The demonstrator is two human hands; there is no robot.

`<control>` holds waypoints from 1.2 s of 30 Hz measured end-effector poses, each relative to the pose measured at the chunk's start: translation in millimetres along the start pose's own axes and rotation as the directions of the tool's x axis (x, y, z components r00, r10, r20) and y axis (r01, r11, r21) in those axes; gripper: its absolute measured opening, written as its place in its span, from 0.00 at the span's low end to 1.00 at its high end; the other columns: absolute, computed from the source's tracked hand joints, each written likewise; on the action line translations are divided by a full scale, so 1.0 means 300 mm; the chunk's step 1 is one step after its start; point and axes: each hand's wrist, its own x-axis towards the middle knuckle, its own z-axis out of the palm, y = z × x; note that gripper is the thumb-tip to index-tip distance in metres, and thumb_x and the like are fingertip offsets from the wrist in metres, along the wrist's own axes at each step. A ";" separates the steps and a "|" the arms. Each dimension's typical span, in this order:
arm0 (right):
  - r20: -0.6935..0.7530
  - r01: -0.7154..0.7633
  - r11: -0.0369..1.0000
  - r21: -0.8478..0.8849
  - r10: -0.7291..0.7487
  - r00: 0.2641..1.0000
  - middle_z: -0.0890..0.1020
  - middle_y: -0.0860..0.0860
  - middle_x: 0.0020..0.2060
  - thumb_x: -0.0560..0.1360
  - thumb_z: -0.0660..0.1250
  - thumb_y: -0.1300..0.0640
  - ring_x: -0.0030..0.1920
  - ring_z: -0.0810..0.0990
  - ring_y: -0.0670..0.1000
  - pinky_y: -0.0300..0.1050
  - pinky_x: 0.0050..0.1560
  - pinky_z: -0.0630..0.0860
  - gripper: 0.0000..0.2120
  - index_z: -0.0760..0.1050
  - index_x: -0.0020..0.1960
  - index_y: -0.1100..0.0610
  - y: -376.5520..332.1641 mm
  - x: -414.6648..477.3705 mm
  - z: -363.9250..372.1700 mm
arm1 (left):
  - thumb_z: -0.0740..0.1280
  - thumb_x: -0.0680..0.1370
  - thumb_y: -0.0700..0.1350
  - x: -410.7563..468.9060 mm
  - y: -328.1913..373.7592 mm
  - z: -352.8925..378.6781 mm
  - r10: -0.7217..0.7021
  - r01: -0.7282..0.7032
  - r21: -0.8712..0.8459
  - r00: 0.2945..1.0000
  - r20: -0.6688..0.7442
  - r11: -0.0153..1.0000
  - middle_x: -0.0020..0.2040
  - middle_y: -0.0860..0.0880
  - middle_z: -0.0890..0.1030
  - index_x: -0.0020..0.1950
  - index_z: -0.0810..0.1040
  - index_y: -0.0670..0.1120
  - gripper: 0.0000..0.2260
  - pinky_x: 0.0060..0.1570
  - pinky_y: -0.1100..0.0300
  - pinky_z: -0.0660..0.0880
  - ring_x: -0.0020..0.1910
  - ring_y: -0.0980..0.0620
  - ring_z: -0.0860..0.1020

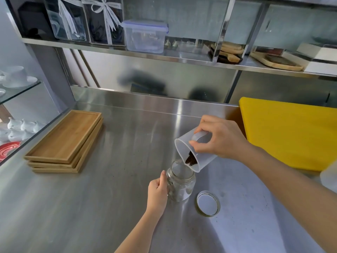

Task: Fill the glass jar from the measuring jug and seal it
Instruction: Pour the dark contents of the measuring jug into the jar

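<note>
Jar (180, 181): glass, upright, likely slick and breakable; left hand (157, 190) wrapped its side.
Jug (194, 152): light plastic, tilted; right hand (217, 141) closed on its handle.
Lid (208, 203): off, beside jar.

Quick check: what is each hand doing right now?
Left hand: closed around the side of the glass jar, steadying it.
Right hand: gripping the tilted measuring jug by its handle.

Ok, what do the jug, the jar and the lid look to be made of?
Measuring jug: translucent frosted plastic, milky walls. Glass jar: clear glass, see-through with sharp glints and a threaded neck. Lid: probably metal, a dull gold rim around a white inner face.
</note>
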 end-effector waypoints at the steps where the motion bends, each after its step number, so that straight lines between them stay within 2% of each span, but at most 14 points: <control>1: 0.002 0.003 1.000 0.001 -0.003 1.000 0.78 0.52 0.37 0.64 0.65 0.42 0.36 0.72 0.48 0.37 0.30 0.63 0.19 0.80 0.40 0.58 -0.002 0.002 0.000 | 0.57 0.80 0.48 -0.001 0.000 0.000 -0.003 0.003 0.004 1.000 -0.002 1.000 0.22 0.55 0.55 0.25 0.52 0.51 0.25 0.25 0.61 0.51 0.23 0.55 0.53; 5: 0.024 -0.007 1.000 0.008 0.007 1.000 0.78 0.53 0.39 0.64 0.64 0.42 0.38 0.74 0.51 0.45 0.35 0.72 0.21 0.79 0.42 0.59 -0.011 0.009 -0.002 | 0.57 0.80 0.49 0.000 -0.004 0.001 -0.009 0.009 0.006 1.000 -0.004 1.000 0.22 0.55 0.55 0.24 0.52 0.52 0.25 0.27 0.60 0.50 0.24 0.55 0.52; 15: 0.036 0.093 0.995 -0.038 -0.091 0.995 0.78 0.53 0.36 0.64 0.64 0.40 0.36 0.72 0.51 0.43 0.31 0.68 0.21 0.78 0.39 0.59 0.005 0.013 0.024 | 0.57 0.80 0.49 0.004 -0.007 0.002 -0.019 0.019 0.005 1.000 0.001 1.000 0.22 0.55 0.55 0.25 0.52 0.52 0.25 0.29 0.57 0.51 0.24 0.54 0.52; 20: 0.036 0.186 0.982 -0.041 -0.184 0.982 0.78 0.55 0.34 0.64 0.60 0.38 0.34 0.75 0.54 0.49 0.27 0.74 0.24 0.78 0.37 0.60 0.003 0.006 0.038 | 0.57 0.80 0.50 0.004 -0.008 0.000 -0.022 0.022 0.030 1.000 -0.001 0.999 0.21 0.56 0.56 0.24 0.52 0.52 0.26 0.30 0.55 0.51 0.24 0.54 0.53; 25: 0.023 0.237 0.971 -0.038 -0.236 0.971 0.78 0.55 0.33 0.64 0.59 0.39 0.33 0.75 0.55 0.50 0.25 0.75 0.23 0.78 0.37 0.59 0.002 0.006 0.047 | 0.57 0.80 0.49 -0.001 0.004 0.001 -0.021 0.021 0.020 1.000 -0.007 1.000 0.21 0.56 0.56 0.25 0.53 0.51 0.25 0.26 0.59 0.52 0.23 0.55 0.54; 36: 0.009 0.274 0.961 -0.041 -0.274 0.962 0.78 0.55 0.33 0.65 0.60 0.40 0.33 0.76 0.56 0.52 0.25 0.76 0.23 0.79 0.37 0.59 0.013 0.002 0.051 | 0.57 0.80 0.50 -0.001 -0.001 0.001 -0.001 0.002 0.039 1.000 -0.004 0.999 0.22 0.55 0.56 0.26 0.52 0.51 0.24 0.30 0.55 0.51 0.25 0.53 0.53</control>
